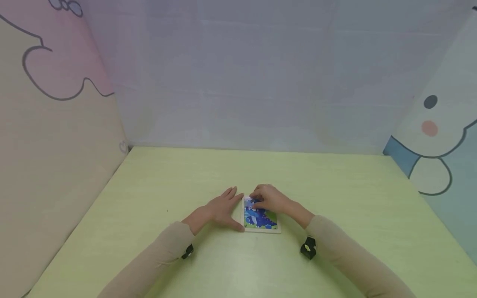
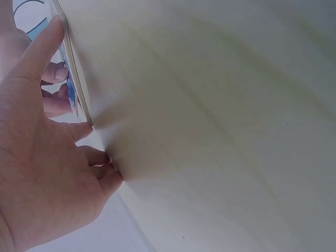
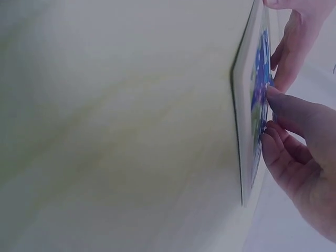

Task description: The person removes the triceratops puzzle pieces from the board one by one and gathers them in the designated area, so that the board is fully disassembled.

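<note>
In lower centre, your spread left hand (image 1: 223, 207) is touching the picture board's (image 1: 259, 220) left side; your right hand (image 1: 273, 199) is pinching a blue piece (image 1: 255, 200).

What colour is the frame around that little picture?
The frame is off-white, seen best in the head view.

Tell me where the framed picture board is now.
In the head view, the framed picture board lies on the table below centre, slightly right, with the left hand at its left edge and the right hand over its upper part.
</note>
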